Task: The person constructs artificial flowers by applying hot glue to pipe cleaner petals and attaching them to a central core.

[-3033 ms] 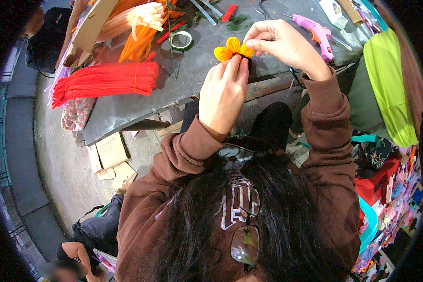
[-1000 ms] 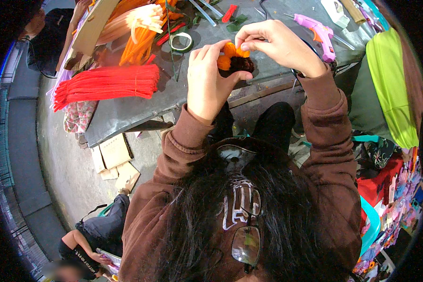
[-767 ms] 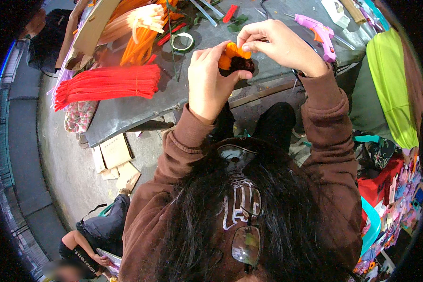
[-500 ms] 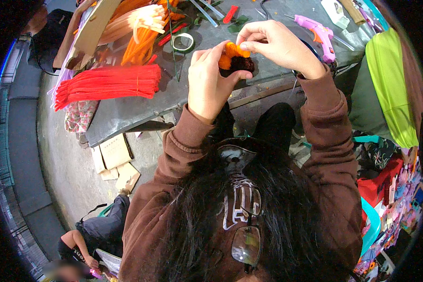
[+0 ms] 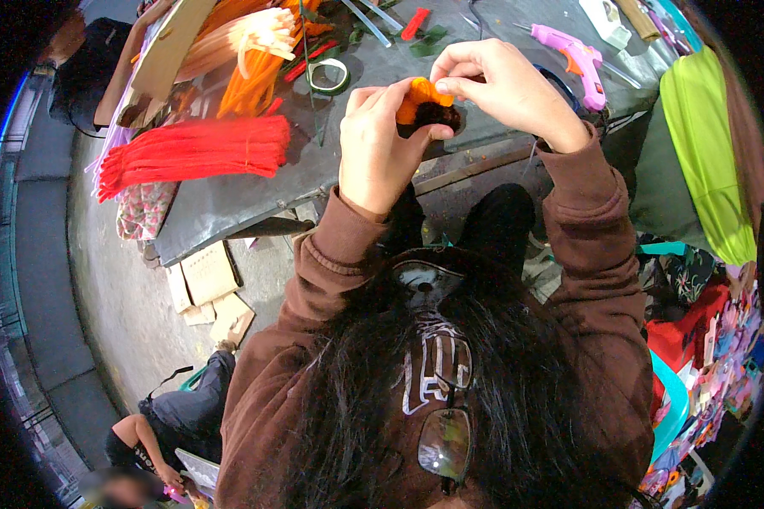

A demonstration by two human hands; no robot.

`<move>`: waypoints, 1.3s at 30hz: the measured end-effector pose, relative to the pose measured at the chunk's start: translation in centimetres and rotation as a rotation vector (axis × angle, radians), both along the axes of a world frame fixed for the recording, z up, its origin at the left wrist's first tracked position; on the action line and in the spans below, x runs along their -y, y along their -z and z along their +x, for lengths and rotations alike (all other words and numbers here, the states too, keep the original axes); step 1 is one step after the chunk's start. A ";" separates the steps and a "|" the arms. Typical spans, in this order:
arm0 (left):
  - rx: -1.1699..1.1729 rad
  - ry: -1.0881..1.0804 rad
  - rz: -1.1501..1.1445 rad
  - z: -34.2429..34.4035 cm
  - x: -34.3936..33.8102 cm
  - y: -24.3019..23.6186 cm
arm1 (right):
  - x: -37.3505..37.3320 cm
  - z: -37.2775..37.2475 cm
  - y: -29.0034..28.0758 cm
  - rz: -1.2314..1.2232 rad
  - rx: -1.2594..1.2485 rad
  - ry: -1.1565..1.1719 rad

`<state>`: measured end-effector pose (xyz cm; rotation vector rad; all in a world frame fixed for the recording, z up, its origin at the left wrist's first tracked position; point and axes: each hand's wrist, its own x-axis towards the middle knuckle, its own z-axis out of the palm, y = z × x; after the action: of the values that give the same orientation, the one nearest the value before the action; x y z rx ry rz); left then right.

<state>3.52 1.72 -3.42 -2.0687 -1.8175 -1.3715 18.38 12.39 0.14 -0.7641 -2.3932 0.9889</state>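
Above the table's near edge, my left hand [image 5: 370,148] is closed around a fuzzy flower head [image 5: 437,116], which has a dark brown centre and orange petals. The thumb lies along its near side, and the fingers hide part of the left side. My right hand [image 5: 502,86] pinches an orange petal [image 5: 440,93] at the flower's upper right between thumb and fingertips. The petals look like bent chenille stems. Whatever lies beneath the flower is hidden.
On the grey table [image 5: 314,170] lie a bundle of red chenille stems [image 5: 195,153], orange stems [image 5: 250,89], pale peach stems [image 5: 238,42], a ribbon roll [image 5: 328,76] and a pink glue gun [image 5: 579,66]. Cardboard [image 5: 208,273] lies on the floor. Another person [image 5: 182,407] sits at lower left.
The flower has turned slightly in my left hand and shifted a little right. My right fingertips have moved slightly right and down with the petal.
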 end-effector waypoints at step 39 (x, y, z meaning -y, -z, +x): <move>0.343 0.089 0.021 -1.3 2.5 -1.4 | 0.0 1.0 -0.2 -0.090 -0.112 -0.040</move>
<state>2.18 -0.77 -2.07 -2.0267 -1.8317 -1.8594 19.42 12.43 0.30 -0.6757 -2.2898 1.1319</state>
